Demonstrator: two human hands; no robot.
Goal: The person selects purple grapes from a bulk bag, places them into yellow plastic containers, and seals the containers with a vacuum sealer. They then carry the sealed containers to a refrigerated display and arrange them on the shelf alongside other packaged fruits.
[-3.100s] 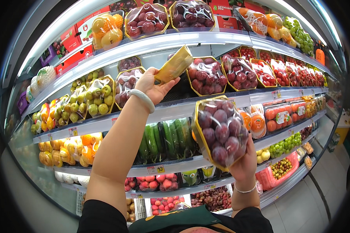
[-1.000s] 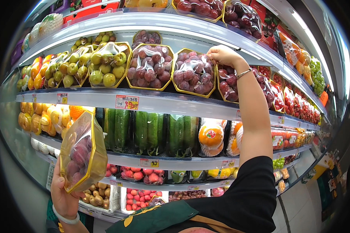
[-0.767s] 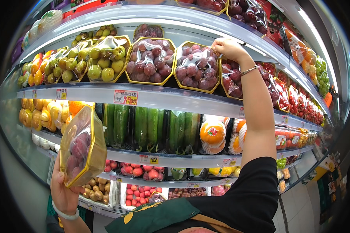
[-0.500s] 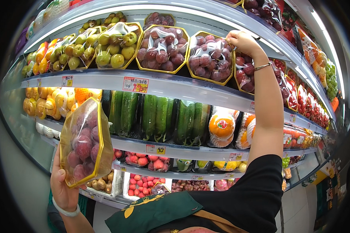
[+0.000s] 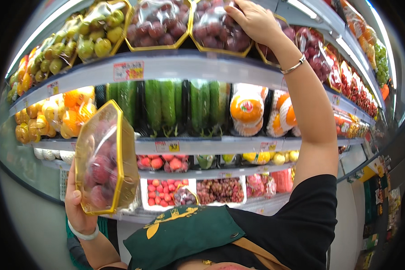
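My left hand (image 5: 82, 198) is closed around the lower left side of a film-wrapped box of plums (image 5: 104, 166), gold-rimmed and tilted on edge, its wrapped top facing left. Few plums show through the film, with bare gold tray at the right. My right hand (image 5: 254, 20) reaches up to the top shelf. It grips the upper right edge of another wrapped box of plums (image 5: 216, 29), thumb over the film; its fingertips are partly hidden at the picture's top. A similar plum box (image 5: 157, 27) leans just left of it.
Green fruit boxes (image 5: 101, 33) stand left on the top shelf (image 5: 184, 67). Below are wrapped cucumbers (image 5: 164, 103), netted oranges (image 5: 247, 110) and bagged yellow fruit (image 5: 54, 112). Lower down, white crates hold red fruit (image 5: 162, 191) and grapes (image 5: 218, 191). A dark green apron (image 5: 180, 229) covers my front.
The view has tipped down and come closer, so the shelves sit higher. My right hand has shifted further over its box's top. The left hand still holds its box, now turned more edge-on.
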